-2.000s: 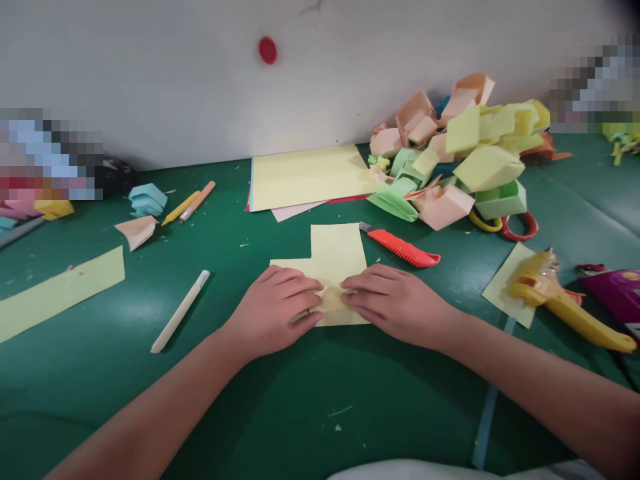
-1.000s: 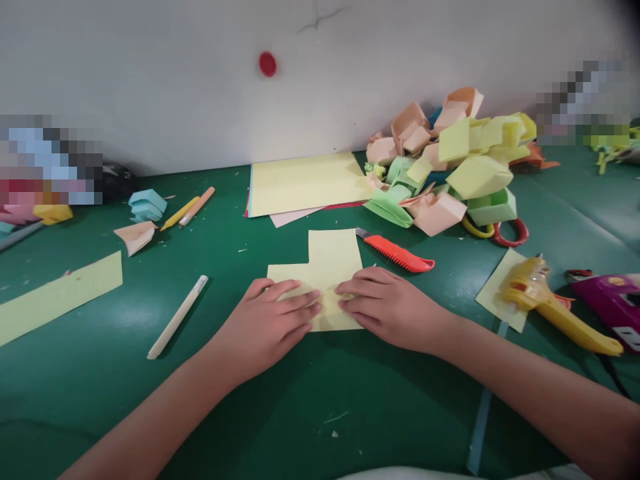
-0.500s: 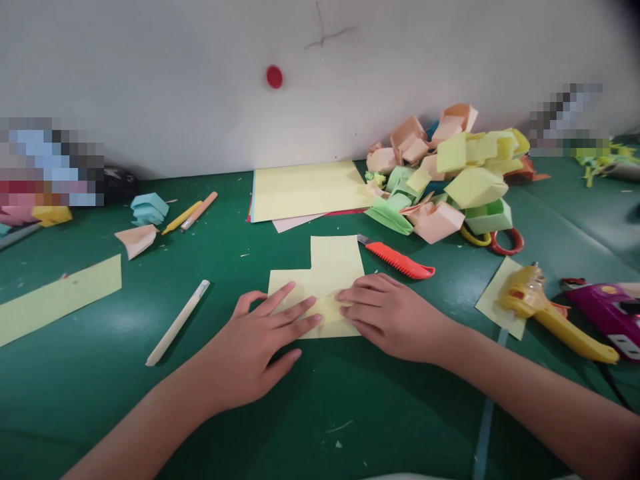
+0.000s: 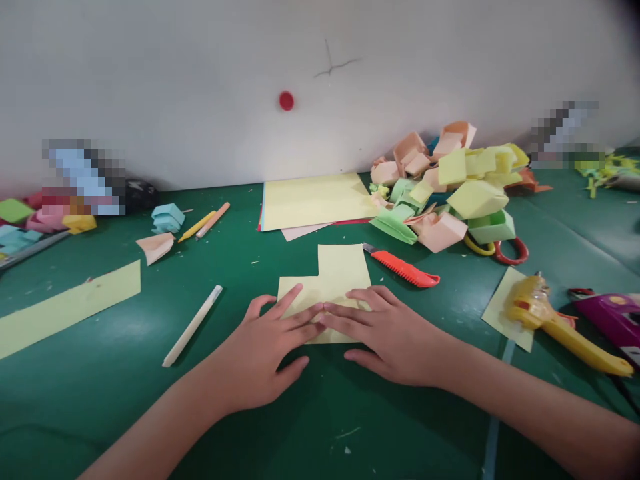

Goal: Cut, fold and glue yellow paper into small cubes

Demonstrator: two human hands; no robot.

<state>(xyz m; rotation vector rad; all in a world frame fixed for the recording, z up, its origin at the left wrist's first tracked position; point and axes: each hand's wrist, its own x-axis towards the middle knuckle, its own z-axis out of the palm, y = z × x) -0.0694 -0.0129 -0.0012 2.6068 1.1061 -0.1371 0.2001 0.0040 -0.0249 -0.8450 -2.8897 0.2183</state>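
Note:
A pale yellow piece of paper (image 4: 343, 267) with a stepped upper left corner lies flat on the green table. My left hand (image 4: 273, 353) rests on its left part, fingers spread. From the other side, my right hand (image 4: 395, 333) lies on the paper with its fingers stretched out. The fingertips of both hands meet near the paper's middle and cover part of it. Just beyond the paper's upper right corner lies a red utility knife (image 4: 405, 268), its blade end close to the edge.
Behind are stacked paper sheets (image 4: 315, 200) and a heap of folded paper pieces (image 4: 445, 187) with scissors (image 4: 511, 251). A yellow glue gun (image 4: 565, 327) lies right, near a purple device (image 4: 607, 320). Leftward are a white stick (image 4: 193, 327), a paper strip (image 4: 75, 303) and two pens (image 4: 213, 220).
My right hand has slid left over the paper and its fingers have straightened, so its fingertips now meet the left hand's. The whole view has shifted slightly.

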